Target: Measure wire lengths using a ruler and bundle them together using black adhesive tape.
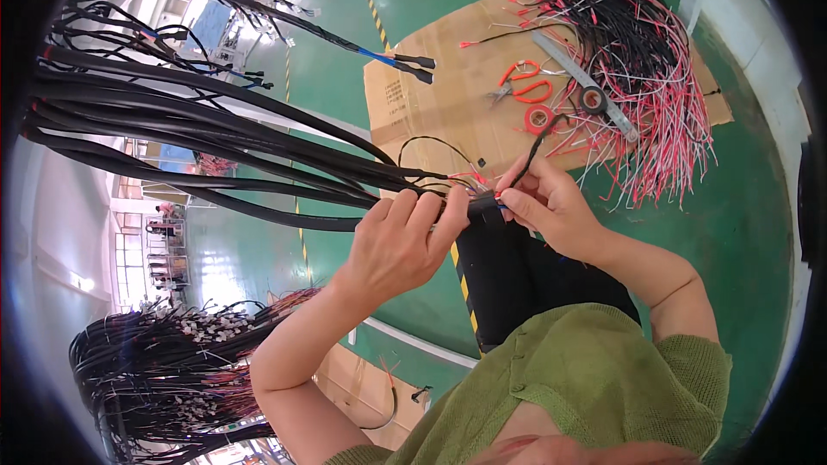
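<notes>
My left hand [401,239] is closed around the end of a thick black cable [293,217], part of a bundle that comes in from the left. Just beyond its fingers a dark, flat-looking piece [488,207] sits at the cable end; I cannot make out whether it is tape or a connector. Thumb and fingers of my right hand [556,211] pinch the lower end of a short black twisted wire [531,155], right beside that piece. Thin loose wires [461,181] in red, white and black show between the two hands. The fingers partly hide the joint.
On a cardboard sheet [431,108] ahead lie orange-handled scissors [530,90], a red tape roll [539,118], a black tape roll [593,100], a steel ruler [564,60] and a heap of red-tipped wires [633,60]. More harnesses [172,370] hang at lower left.
</notes>
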{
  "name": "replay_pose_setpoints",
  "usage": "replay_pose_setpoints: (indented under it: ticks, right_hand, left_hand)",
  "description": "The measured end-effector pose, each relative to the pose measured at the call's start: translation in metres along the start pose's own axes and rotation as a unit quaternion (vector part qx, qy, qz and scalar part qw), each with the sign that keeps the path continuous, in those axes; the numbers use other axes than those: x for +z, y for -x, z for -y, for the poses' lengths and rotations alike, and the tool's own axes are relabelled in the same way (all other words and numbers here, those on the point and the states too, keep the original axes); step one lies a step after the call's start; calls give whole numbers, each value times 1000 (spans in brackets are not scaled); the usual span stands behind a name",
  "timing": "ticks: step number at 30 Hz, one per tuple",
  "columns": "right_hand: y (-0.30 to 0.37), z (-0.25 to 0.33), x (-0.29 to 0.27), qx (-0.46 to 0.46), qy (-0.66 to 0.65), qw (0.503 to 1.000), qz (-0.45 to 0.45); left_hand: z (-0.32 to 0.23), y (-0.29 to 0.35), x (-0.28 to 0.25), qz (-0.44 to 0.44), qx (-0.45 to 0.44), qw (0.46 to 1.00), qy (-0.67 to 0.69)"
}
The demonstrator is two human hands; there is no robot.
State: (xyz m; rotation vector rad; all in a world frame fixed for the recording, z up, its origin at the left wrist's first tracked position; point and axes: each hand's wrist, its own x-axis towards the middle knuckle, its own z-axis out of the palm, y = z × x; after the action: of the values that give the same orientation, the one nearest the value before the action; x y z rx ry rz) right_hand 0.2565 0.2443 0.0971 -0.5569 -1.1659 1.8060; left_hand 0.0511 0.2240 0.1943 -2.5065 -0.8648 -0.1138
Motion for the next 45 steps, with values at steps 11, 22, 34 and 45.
replay_pose_setpoints:
  ticks: [11,22,34,45]
  right_hand:
    - [-2,-1,-11,-36,63,994,79]
    - [-18,11,-2,-346,349,866,92]
    - [-18,22,-6,-209,331,914,102]
    - [-23,15,-5,-292,301,892,170]
  left_hand:
    - [-2,6,-10,111,-90,977,155]
    - [17,0,-37,278,-282,718,573]
    - [11,10,-26,27,20,999,-8]
    - [21,15,-28,61,-7,992,114]
